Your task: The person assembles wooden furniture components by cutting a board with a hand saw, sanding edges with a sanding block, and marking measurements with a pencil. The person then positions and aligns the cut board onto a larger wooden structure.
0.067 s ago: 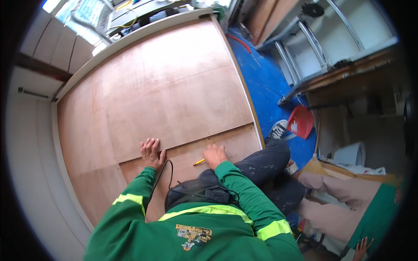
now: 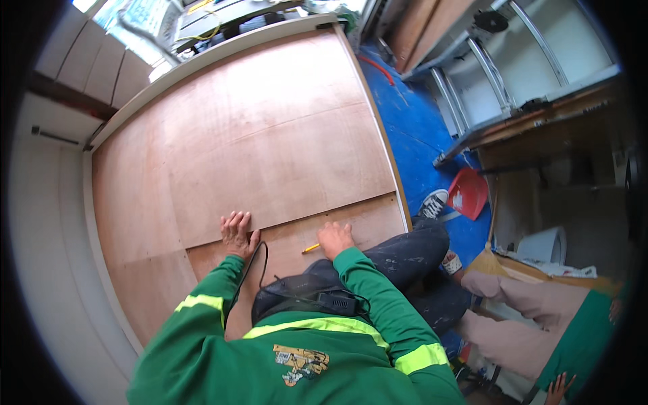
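A large plywood sheet (image 2: 277,148) lies flat in front of me inside a pale frame. Its near edge overlaps a lower plywood strip (image 2: 290,236). My left hand (image 2: 235,233) rests at that edge, fingers stretched over the sheet and thumb out to the side. To its right, my right hand (image 2: 335,239) is curled with its knuckles up, low over the lower strip. A yellow pencil (image 2: 311,248) sticks out from the left side of this closed hand, its dark tip pointing left. The rest of the pencil is hidden under the fingers.
A black cable (image 2: 264,266) runs beside my left wrist to a small black box (image 2: 337,303) at my waist. At right are blue floor covering (image 2: 415,142), a ladder (image 2: 489,74), a red dustpan (image 2: 468,194) and a broom (image 2: 487,260). A person in pinkish trousers (image 2: 520,317) is close by.
The whole view has shifted slightly. Both hands keep their places on the plywood, and the pencil stays at the right hand.
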